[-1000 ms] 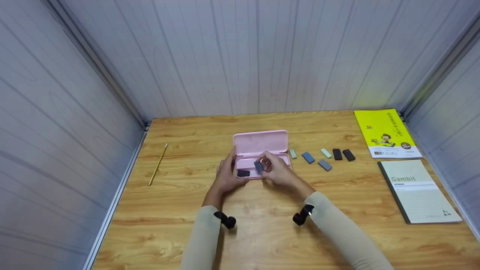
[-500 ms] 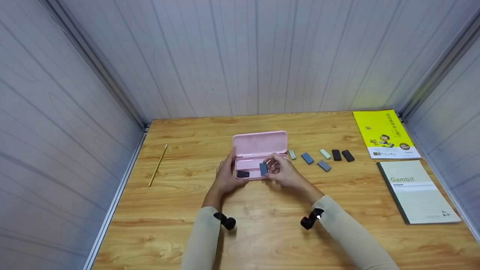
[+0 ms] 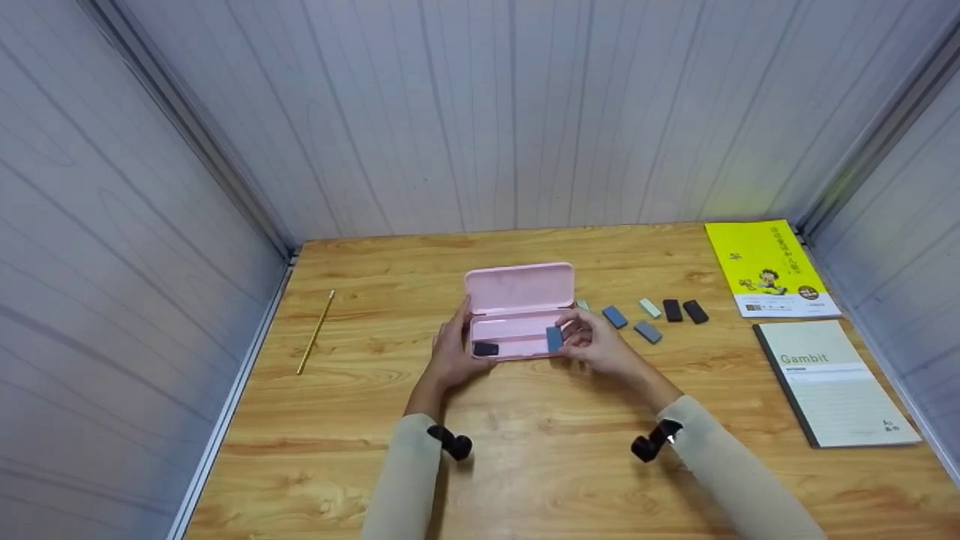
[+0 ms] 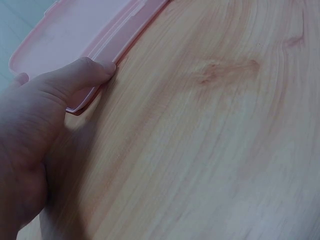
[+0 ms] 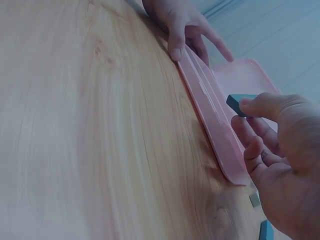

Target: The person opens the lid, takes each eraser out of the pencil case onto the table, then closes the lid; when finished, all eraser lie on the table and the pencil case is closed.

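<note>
A pink pencil case (image 3: 520, 289) stands with its lid up at the middle of the table. My left hand (image 3: 453, 344) grips its left end; in the left wrist view the thumb (image 4: 95, 73) lies on the front rim. Over the case's right end, my right hand (image 3: 598, 346) pinches a blue rectangular eraser (image 3: 554, 339) between thumb and fingertips. The right wrist view shows this eraser (image 5: 240, 102) held above the case's tray (image 5: 207, 112). In the front compartment, at the left, lies a black eraser (image 3: 486, 349).
Right of the case lie a pale green eraser (image 3: 649, 307), a blue one (image 3: 615, 316), a grey-blue one (image 3: 648, 331) and black ones (image 3: 673, 310). A yellow book (image 3: 772, 262) and a notebook (image 3: 836, 390) lie far right; a pencil (image 3: 316, 332) lies left.
My right hand has moved right with the blue eraser, from the middle of the case to its right end, turning the eraser's broad face into view. The left hand has stayed in place.
</note>
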